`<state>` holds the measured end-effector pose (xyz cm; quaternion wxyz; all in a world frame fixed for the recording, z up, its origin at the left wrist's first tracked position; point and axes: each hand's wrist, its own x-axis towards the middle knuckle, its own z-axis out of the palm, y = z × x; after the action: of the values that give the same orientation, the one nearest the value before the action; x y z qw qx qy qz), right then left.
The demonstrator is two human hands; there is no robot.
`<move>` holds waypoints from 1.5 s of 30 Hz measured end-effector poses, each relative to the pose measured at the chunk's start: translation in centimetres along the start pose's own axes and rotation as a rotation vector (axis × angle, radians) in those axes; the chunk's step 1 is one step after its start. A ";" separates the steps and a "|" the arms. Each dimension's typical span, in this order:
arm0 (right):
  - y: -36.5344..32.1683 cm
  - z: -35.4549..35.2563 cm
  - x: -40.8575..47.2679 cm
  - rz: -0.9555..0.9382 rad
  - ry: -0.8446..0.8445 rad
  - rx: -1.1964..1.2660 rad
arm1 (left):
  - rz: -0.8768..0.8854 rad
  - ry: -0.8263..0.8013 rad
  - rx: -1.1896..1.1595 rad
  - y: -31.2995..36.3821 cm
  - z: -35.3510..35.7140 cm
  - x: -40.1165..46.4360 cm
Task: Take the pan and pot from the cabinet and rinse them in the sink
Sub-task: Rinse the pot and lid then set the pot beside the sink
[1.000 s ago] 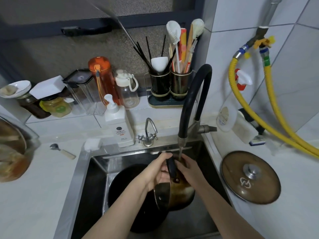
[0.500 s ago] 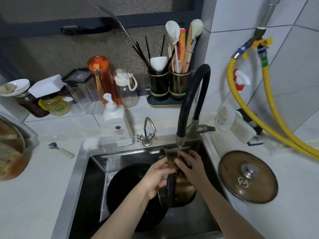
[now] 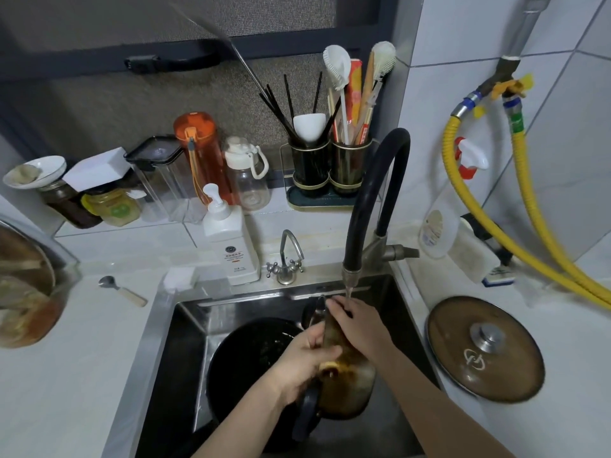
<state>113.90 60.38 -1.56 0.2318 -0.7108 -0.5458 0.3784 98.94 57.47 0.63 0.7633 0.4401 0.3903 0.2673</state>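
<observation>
A small brown-stained metal pot with a dark handle hangs tipped on its side over the sink, its mouth turned toward the back wall. My left hand grips it where the handle meets the body. My right hand presses on the pot's upper side, under the thin stream from the black hose tap. A black pan lies in the left of the sink basin, partly hidden by my left arm.
A brown glass lid lies on the counter right of the sink. A soap pump bottle, a small tap and a white sponge line the back rim. A spoon and a glass bowl are at the left.
The pot has been rolled over in my hands: its handle swung from the top down to the near side, and its mouth now faces away. My right hand slid up onto the pot.
</observation>
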 end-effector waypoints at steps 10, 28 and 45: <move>2.4 -2.8 0.5 0.235 -0.223 0.742 | 0.127 -0.112 1.063 -0.6 0.1 0.1; 5.7 -3.2 -7.7 0.137 0.150 1.134 | 0.129 0.362 0.867 4.6 2.7 5.8; 8.1 -0.2 -9.9 0.430 -0.026 1.418 | -0.454 0.202 -0.025 0.8 -4.4 -0.3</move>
<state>117.78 48.53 -4.66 0.5495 -0.4769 -0.0219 0.6857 95.02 59.66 0.14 0.7663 0.3025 0.5502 0.1363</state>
